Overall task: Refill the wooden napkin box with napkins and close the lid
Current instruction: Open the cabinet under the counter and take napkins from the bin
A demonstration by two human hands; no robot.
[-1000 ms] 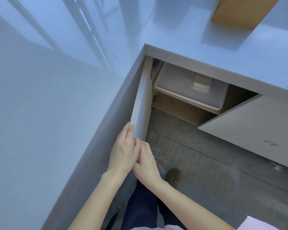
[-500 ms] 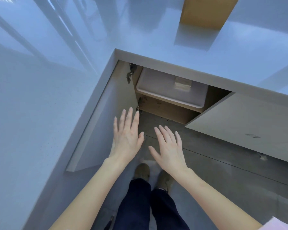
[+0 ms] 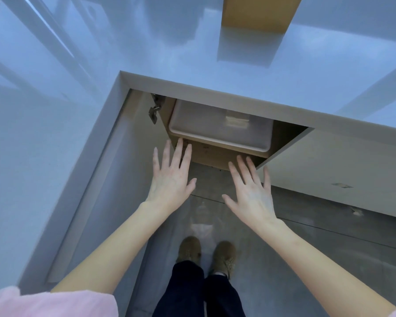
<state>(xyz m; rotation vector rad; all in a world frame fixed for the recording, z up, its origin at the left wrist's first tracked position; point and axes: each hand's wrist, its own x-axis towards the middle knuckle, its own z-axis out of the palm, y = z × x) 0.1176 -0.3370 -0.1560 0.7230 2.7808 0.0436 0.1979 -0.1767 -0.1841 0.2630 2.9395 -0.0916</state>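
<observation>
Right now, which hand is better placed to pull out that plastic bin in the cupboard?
Left hand, probably: its fingertips already overlap the bin's near corner. The right hand hangs lower.

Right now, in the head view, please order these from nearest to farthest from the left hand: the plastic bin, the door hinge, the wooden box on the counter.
From the left hand:
1. Plastic bin, inside the open cabinet, just beyond the fingertips.
2. Door hinge, upper left of the cabinet opening; close to the bin's rank.
3. Wooden box, on the counter at the top edge.
</observation>
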